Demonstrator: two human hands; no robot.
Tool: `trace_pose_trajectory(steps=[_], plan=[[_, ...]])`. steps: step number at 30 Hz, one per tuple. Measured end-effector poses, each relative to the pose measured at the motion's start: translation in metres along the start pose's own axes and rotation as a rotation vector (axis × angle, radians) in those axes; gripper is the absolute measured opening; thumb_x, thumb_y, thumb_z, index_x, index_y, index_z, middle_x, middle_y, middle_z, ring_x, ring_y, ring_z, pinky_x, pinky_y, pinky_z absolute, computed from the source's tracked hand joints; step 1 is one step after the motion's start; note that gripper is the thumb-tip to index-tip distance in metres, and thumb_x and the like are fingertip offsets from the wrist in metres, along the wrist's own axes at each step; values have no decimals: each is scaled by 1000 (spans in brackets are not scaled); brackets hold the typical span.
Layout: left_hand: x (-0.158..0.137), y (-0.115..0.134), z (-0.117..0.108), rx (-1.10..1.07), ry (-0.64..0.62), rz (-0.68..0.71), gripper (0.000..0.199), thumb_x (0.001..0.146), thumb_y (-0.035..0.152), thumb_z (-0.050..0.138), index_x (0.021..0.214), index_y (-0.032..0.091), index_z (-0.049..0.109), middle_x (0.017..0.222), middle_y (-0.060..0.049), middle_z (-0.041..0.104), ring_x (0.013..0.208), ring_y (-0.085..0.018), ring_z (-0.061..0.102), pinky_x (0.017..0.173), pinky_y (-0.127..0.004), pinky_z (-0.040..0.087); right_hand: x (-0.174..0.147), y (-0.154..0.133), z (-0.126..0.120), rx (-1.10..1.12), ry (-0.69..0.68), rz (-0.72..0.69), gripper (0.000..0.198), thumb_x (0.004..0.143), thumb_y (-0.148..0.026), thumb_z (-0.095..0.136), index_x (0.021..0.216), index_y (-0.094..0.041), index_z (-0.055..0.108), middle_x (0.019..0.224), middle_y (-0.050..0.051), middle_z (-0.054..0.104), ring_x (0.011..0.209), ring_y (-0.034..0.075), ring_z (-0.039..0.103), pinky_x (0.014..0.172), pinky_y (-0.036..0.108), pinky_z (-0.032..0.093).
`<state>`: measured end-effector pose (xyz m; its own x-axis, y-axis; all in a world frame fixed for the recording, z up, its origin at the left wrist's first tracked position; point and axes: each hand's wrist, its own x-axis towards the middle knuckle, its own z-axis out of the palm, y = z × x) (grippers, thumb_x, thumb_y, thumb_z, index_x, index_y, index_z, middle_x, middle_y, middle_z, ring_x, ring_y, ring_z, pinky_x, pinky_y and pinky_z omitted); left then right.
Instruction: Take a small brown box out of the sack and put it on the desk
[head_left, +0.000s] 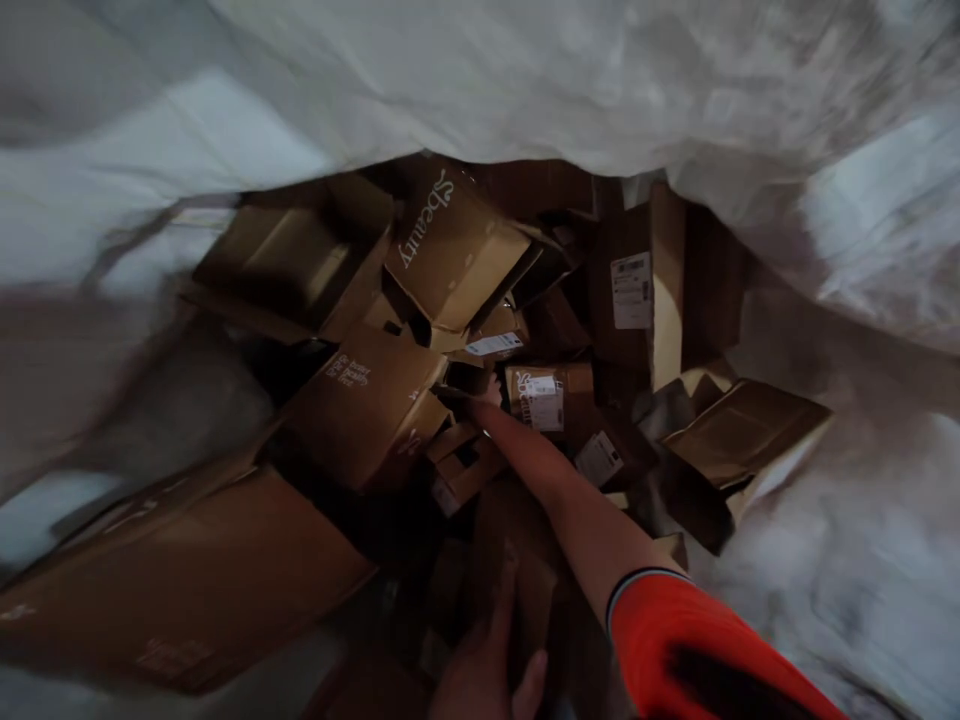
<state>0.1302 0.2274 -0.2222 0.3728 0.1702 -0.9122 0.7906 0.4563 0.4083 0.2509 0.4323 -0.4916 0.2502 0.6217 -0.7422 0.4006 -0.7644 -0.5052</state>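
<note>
I look down into a big white sack (pixel 525 80) filled with brown cardboard boxes. My right hand (pixel 480 400), on an arm in an orange sleeve, reaches deep into the pile. Its fingertips touch the corner of a printed box (pixel 367 405), next to a small labelled box (pixel 551 395). The dim light hides whether the fingers grip anything. My left hand (pixel 487 670) is at the bottom edge, fingers wrapped on a dark cardboard piece (pixel 525 590) that stands up in front of me.
A box printed "Beauty" (pixel 457 250) lies at the back of the pile. A large flattened carton (pixel 187 590) lies at lower left, and an open flap (pixel 742 430) sticks out at the right. White sack fabric surrounds the opening on all sides.
</note>
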Motion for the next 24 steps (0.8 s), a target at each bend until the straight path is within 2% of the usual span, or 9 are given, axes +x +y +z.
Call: trace_pose_trajectory(steps=[3,5,9,11,13,16,18,20,24], plan=[[-3,11,-3,14,-4,31,89,88,55,37,163,17,8,159,-13,44,145,-27,45,118,-39,39,-25,-4,-38,-204,-9,-69,92,73,-21,85,152,-11,38,143,19,45,133,34,46,109,47,40],[-4,17,-3,18,70,73,84,90,53,33,164,18,13,153,-17,51,140,-30,52,113,-43,44,-57,-9,-73,-304,-22,-159,116,58,-18,90,157,-19,30,145,18,43,135,36,44,112,48,39],[-13,33,-2,42,262,116,75,95,52,27,159,14,33,132,-22,67,122,-36,65,99,-46,51,-136,-27,-159,-428,-23,-374,117,61,-27,84,160,-22,23,144,17,42,132,35,46,111,49,42],[-26,46,-3,73,387,171,70,95,49,27,150,12,47,132,-23,67,122,-36,65,102,-46,50,-175,-38,-206,-355,43,-422,113,60,-28,82,158,-21,26,143,17,43,132,34,46,113,50,40],[-46,62,-5,76,511,278,65,95,46,28,142,9,54,137,-23,64,128,-34,61,110,-46,47,-215,-50,-251,-98,99,-355,112,56,-29,80,155,-23,28,144,15,43,132,33,47,112,49,41],[-88,80,-7,-39,625,420,65,94,50,31,138,8,54,139,-22,61,132,-33,58,116,-51,42,-282,-66,-300,290,42,-216,104,62,-41,74,152,-26,24,137,14,50,121,32,57,93,48,54],[-120,84,-3,-199,665,468,66,93,57,35,136,11,54,140,-21,61,130,-33,59,116,-52,43,-334,-73,-314,401,-43,-221,96,66,-47,69,149,-28,25,126,11,57,107,30,64,77,43,58],[-157,79,7,-426,684,503,72,89,67,42,136,13,51,140,-21,61,126,-32,63,113,-51,48,-390,-78,-312,492,-135,-277,94,65,-47,72,146,-31,28,121,9,60,99,28,66,71,39,57],[-255,37,39,-805,810,603,92,80,77,55,145,15,39,149,-24,52,132,-35,58,111,-49,50,-514,-85,-281,643,-335,-500,106,60,-40,86,150,-34,29,133,8,57,116,27,62,91,39,54]])
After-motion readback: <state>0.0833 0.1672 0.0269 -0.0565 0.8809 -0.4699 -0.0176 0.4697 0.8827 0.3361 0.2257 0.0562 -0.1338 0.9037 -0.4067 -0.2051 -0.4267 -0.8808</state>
